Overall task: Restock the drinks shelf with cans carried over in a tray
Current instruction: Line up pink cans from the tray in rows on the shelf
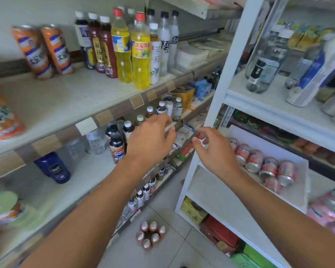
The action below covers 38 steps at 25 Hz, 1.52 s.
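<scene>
Just right of and below our right hand point(214, 149), the pink cans point(267, 165) lie loose in the white tray point(290, 192) on the shelf; both it and our left hand point(150, 139) are empty, fingers loosely curled, so a careless reach could roll them off.

We see two yellow drink bottles point(132, 55) upright beside dark sauce-coloured bottles point(103, 47). Lower down stands a Pepsi bottle point(116, 146). A six-pack of small bottles point(150, 234) sits on the tiled floor point(170, 252), near green and red cartons point(219, 233).
</scene>
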Motion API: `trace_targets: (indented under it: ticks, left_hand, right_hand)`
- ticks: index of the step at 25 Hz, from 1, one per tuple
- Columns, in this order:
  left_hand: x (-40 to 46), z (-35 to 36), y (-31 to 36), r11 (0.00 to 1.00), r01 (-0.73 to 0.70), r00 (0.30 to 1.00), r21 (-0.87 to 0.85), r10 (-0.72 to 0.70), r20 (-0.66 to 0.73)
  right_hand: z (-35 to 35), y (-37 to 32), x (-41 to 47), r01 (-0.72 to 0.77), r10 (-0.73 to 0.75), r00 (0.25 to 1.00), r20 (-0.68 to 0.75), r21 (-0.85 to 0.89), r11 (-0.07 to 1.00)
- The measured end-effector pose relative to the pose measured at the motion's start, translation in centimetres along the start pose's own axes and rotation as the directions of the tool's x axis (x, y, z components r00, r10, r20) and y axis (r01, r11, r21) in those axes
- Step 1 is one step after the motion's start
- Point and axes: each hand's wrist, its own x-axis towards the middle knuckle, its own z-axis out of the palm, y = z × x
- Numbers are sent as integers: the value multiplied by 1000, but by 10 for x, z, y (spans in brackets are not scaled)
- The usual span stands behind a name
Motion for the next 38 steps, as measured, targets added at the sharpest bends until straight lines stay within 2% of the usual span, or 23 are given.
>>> trace_targets:
  ticks: [3, 6, 11, 16, 19, 23, 26, 34, 38]
  left_hand:
    - [30, 61, 40, 999, -34, 995, -41, 38, 93]
    - [50, 115, 64, 1000, -3, 988, -26, 7, 152]
    - [68, 189, 80, 1000, 21, 949, -2, -19, 316]
    - [76, 239, 98, 999, 2, 934, -47, 15, 358]
    - [80, 264, 118, 996, -29, 919, -83, 59, 389]
    - [82, 287, 142, 992, -77, 901, -101, 113, 420]
    - [82, 297, 153, 993, -88, 886, -81, 116, 449]
    - [79, 311, 165, 995, -80, 863, -64, 101, 494]
    - [76, 314, 166, 996, -68, 855, -49, 83, 511]
  right_hand:
    - [-18, 74, 11, -155, 155, 987, 43, 7, 988]
    - [-21, 142, 21, -274, 270, 956, 114, 17, 962]
    - [-13, 220, 27, -366, 369, 909, 194, -54, 929]
    - [-13, 282, 9, -420, 449, 859, 246, -162, 893]
    - [-24, 305, -4, -467, 509, 826, 242, -213, 858]
    - [-41, 329, -18, -488, 535, 822, 198, -242, 839]
    - [-50, 345, -26, -525, 588, 779, 220, -286, 802]
    - [-45, 364, -39, -718, 722, 599, 347, -166, 675]
    - [-35, 365, -38, -738, 716, 576, 395, -125, 663]
